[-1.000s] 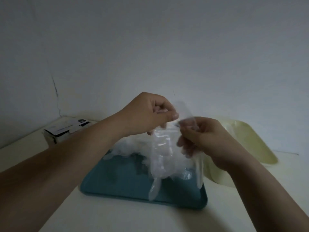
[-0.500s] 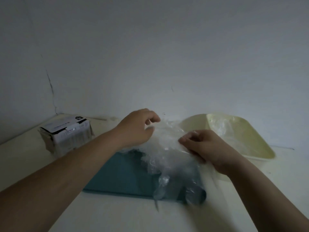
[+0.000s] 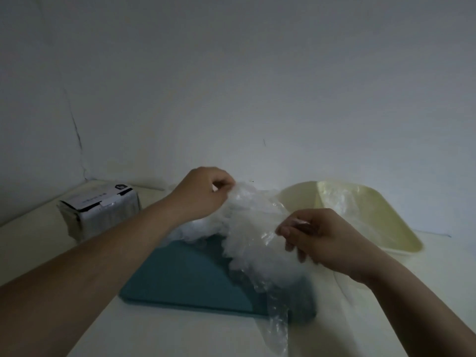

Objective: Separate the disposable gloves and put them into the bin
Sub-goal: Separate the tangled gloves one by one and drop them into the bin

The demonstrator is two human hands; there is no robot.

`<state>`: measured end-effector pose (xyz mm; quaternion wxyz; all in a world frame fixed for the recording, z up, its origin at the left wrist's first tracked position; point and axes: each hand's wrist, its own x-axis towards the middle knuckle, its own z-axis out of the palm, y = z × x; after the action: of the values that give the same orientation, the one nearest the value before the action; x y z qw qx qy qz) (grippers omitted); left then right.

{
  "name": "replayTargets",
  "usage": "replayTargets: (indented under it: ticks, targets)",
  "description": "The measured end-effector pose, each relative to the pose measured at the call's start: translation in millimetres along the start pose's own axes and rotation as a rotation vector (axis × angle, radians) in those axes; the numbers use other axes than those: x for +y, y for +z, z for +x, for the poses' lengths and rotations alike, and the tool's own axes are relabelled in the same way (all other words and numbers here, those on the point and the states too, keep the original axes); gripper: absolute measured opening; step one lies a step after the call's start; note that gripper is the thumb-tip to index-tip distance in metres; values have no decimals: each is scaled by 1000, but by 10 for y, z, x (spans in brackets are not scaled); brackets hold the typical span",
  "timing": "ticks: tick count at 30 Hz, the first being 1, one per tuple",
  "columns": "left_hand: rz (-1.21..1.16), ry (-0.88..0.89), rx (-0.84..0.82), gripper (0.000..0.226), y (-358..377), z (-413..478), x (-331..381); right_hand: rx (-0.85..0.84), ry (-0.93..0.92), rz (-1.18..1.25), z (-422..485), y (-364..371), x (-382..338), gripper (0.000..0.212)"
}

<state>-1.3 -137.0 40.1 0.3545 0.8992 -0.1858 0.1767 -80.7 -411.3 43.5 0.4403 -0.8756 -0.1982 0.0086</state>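
Note:
A heap of clear disposable gloves (image 3: 247, 228) lies over the far right part of a teal tray (image 3: 185, 276). My left hand (image 3: 203, 194) pinches the top of the heap at its far edge. My right hand (image 3: 316, 238) pinches a glove at the heap's right side, and thin plastic trails from it down over the tray's front right corner. The pale yellow bin (image 3: 401, 228) stands to the right behind my right hand, with clear gloves (image 3: 342, 202) lying inside it.
A white cardboard box (image 3: 100, 210) with a dark label stands at the back left near the wall. The tray and bin rest on a pale table (image 3: 180, 336) that meets a grey wall close behind.
Both hands have dropped from holding one glove up in the air to the heap on the tray. My left hand now grips the heap's top; the right hand has moved right.

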Motion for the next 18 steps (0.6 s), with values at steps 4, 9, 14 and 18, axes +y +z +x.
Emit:
replayTargets:
  ticks: [4,9,14,18]
  targets:
    - [-71,2,160,23,-318,100,401,181,-289,-138,-1,-43,-209,11]
    - [-446,-90,-138,33,-432,106,839,421,-288,-196,115,-166,-398,12]
    - [-923,-179,-398,16,-293,58,872,208,-52,451,246,-399,-328,15]
    - [-1170,-233,-500,9,-119,3,757,80,-30,575,168,-443,-199,19]
